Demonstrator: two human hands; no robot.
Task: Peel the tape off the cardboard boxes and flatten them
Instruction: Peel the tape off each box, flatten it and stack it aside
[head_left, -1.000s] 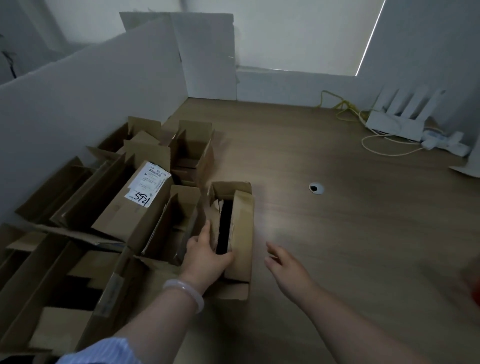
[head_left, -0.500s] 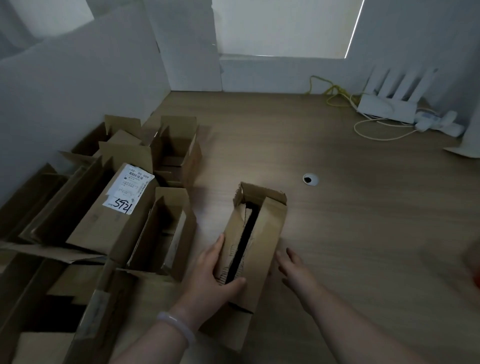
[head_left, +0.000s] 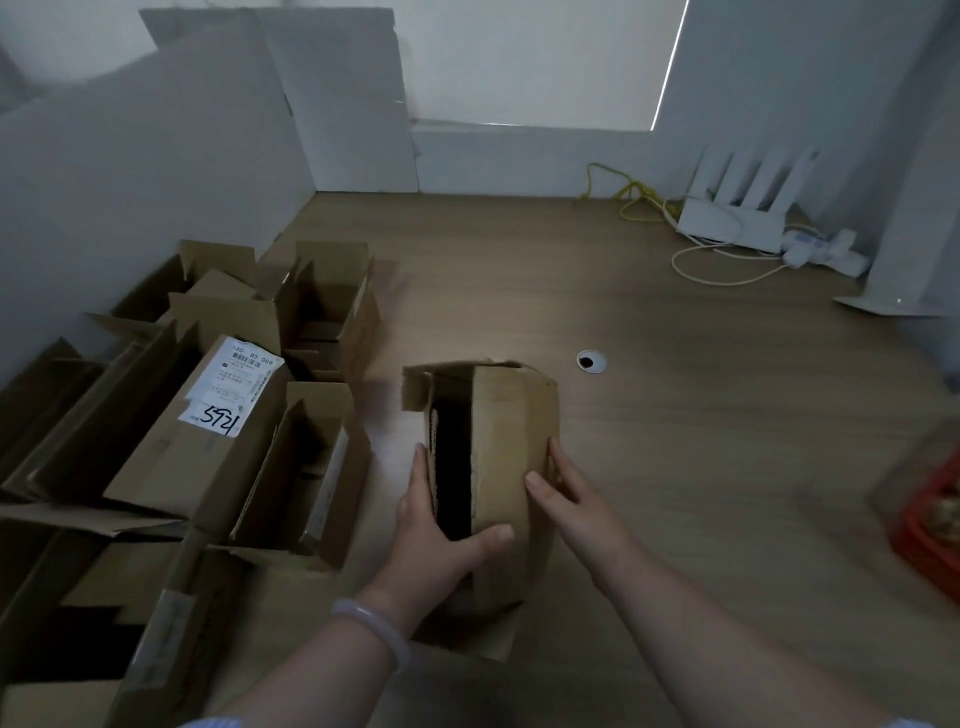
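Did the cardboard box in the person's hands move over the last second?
Yes. The cardboard box slid right, away from the box pile, toward the cable hole.

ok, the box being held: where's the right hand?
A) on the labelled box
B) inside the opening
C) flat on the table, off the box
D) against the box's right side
D: the right hand lies against the right side of the box, thumb on the top flap, while the left hand grips the left side.
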